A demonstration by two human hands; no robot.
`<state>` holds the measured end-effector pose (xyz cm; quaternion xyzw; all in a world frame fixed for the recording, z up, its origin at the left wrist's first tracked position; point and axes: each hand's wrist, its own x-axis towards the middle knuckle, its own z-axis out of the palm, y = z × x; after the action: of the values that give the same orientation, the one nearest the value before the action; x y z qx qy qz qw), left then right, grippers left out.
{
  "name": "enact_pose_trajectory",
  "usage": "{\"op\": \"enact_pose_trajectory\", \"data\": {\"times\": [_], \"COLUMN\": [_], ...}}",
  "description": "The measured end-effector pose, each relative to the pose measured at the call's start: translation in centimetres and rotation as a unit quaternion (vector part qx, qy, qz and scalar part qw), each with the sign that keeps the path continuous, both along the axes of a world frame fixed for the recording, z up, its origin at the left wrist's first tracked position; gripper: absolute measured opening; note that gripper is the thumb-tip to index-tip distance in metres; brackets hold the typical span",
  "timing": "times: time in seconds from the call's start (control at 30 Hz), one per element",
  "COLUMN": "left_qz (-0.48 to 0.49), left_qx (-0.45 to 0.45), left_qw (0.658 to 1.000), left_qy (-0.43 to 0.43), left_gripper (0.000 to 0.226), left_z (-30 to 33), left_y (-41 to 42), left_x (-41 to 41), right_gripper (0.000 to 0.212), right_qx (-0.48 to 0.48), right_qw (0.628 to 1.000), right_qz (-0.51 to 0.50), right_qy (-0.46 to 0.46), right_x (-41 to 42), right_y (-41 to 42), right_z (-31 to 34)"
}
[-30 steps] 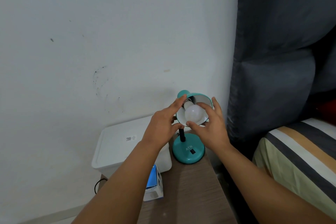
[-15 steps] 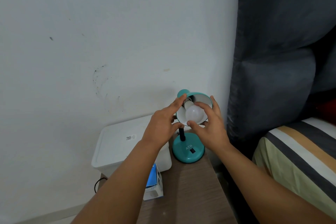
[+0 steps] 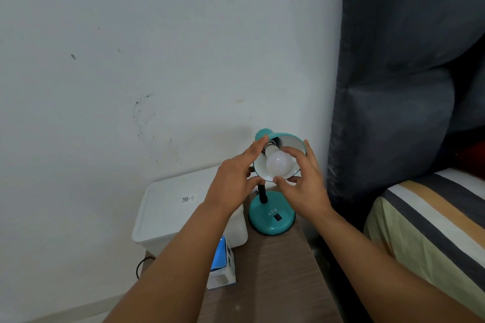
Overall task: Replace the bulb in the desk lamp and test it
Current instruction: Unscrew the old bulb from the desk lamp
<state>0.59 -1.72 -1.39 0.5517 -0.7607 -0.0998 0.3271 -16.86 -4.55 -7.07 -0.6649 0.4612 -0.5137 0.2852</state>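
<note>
Gripping bulb (image 3: 278,164), R fingers (image 3: 291,152) curled.

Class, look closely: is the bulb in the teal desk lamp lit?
No. The white bulb inside the lamp shade looks dull and matte, casting no glow on the shade.

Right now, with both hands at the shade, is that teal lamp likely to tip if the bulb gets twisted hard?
Probably not easily: the lamp has a wide round base. Its neck looks thin, so the shade may swing. The left hand steadies it; the bulb looks smooth, possibly slippery.
</note>
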Motion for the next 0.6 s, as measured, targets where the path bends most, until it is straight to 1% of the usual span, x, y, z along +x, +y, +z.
{"op": "enact_pose_trajectory", "data": {"times": [0.07, 0.17, 0.27, 0.33, 0.47, 0.53, 0.6], "left_qz": [0.002, 0.010, 0.013, 0.011, 0.007, 0.008, 0.012], "left_qx": [-0.003, -0.001, 0.002, -0.003, -0.004, -0.001, 0.001], "left_qw": [1.000, 1.000, 1.000, 1.000, 1.000, 1.000, 1.000], "left_qy": [-0.005, -0.016, -0.020, -0.022, -0.012, -0.004, -0.009], "left_gripper": [0.096, 0.096, 0.096, 0.095, 0.095, 0.096, 0.097], "left_z": [-0.03, 0.20, 0.23, 0.16, 0.17, 0.25, 0.31], "left_y": [-0.08, -0.04, 0.00, -0.08, -0.05, -0.01, -0.06], "left_x": [0.06, 0.00, -0.19, -0.10, 0.05, -0.04, -0.15], "right_gripper": [0.073, 0.081, 0.072, 0.067, 0.067, 0.070, 0.080], "right_qx": [0.004, 0.034, 0.043, 0.039, 0.045, 0.040, 0.049], "right_qw": [1.000, 0.998, 0.997, 0.998, 0.999, 0.998, 0.997], "right_qz": [-0.004, -0.042, -0.057, -0.046, -0.019, -0.029, -0.043], "right_qy": [-0.005, 0.010, 0.020, 0.016, 0.021, 0.029, 0.043], "right_x": [0.11, 0.08, -0.12, -0.26, -0.32, -0.18, -0.05], "right_y": [0.14, 0.13, 0.01, -0.01, 0.08, 0.16, 0.25], "right_z": [0.10, 0.35, 0.57, 0.65, 0.57, 0.52, 0.61]}}
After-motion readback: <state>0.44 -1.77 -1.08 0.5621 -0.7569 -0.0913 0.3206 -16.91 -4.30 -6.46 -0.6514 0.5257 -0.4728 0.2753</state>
